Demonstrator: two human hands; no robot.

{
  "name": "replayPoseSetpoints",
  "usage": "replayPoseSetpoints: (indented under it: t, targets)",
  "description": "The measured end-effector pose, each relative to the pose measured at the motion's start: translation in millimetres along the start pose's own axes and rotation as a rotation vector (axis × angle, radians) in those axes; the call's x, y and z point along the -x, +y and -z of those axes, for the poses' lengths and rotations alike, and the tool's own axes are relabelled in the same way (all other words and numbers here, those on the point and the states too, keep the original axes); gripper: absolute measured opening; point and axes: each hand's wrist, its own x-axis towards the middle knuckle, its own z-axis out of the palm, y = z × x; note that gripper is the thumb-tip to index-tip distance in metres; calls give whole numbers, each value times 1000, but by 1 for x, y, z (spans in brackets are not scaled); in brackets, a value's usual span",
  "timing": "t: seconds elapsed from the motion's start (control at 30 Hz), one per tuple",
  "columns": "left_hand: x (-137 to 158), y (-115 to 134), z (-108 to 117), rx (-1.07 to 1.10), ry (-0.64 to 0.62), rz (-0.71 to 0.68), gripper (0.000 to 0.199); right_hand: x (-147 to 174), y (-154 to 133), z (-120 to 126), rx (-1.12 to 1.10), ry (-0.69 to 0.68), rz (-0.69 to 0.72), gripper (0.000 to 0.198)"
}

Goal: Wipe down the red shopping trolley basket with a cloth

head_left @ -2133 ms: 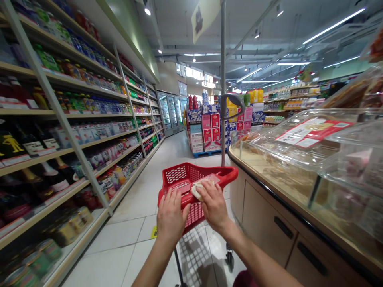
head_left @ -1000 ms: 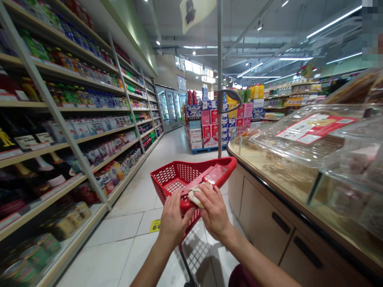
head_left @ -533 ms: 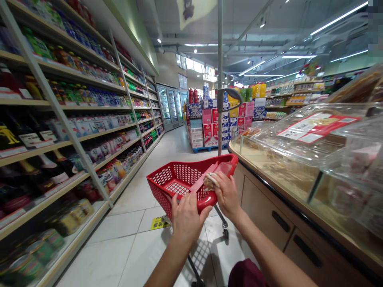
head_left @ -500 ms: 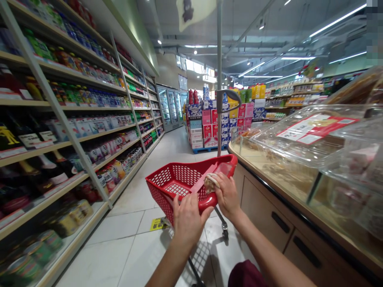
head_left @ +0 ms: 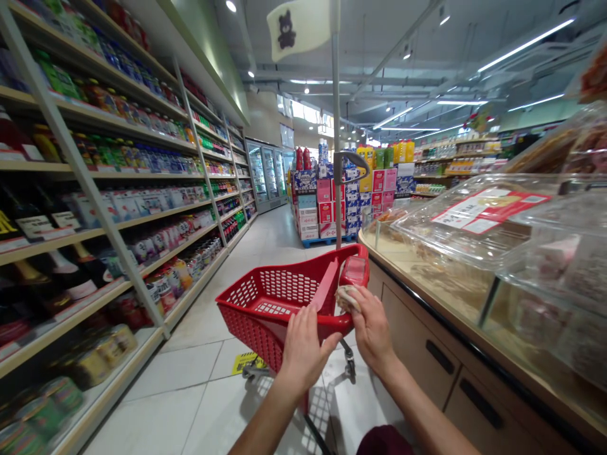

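Observation:
A small red plastic shopping cart (head_left: 265, 319) with a perforated basket stands before me. My left hand (head_left: 303, 344) grips its near rim, fingers hooked over the edge beside a pink flap (head_left: 325, 284) and thumb apart. In my right hand (head_left: 372, 325) is a crumpled, dingy white cloth (head_left: 348, 297), pressed against the red handle (head_left: 363, 253) near its close corner. The fingers partly cover the cloth. A raised panel on the handle shows just beyond it. From the cart rises a grey pole (head_left: 336, 95) carrying a cream flag (head_left: 301, 31) with a bear print.
Drink shelves (head_left: 142, 221) line the left side. On the right is a display counter (head_left: 417, 328) with clear plastic food boxes (head_left: 474, 234), close to the cart. Stacked cartons (head_left: 327, 212) stand ahead, with glass-door fridges (head_left: 268, 170) behind. A yellow floor sign (head_left: 247, 363) lies under the cart.
My right hand has moved the cloth rightward and nearer along the handle, uncovering more of the raised panel. My left hand stays on the rim. The view has shifted slightly, and the cart appears farther left.

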Motion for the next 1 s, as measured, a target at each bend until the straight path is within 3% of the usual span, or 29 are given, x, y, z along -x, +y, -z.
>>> replayPoseSetpoints:
  t: [0.17, 0.37, 0.6, 0.8, 0.9, 1.0]
  targets:
    - [-2, -32, -4, 84, -15, 45, 52, 10, -10, 6, 44, -42, 156, 32]
    - [-2, -12, -9, 57, -32, 87, 49, -5, 13, 9, 124, 48, 4, 34]
    - [6, -24, -29, -8, -11, 88, 63, 10, 0, 17, 187, -33, 197, 32]
    - [11, -39, -32, -64, -9, 74, 51, 3, 17, 13, 279, 65, 22, 34]
    - [9, -37, -34, -113, 20, 106, 51, 8, 9, -2, 277, 29, 125, 34]
    - [10, -38, -30, -111, -43, 74, 51, 12, 3, -10, 265, -38, 253, 33]
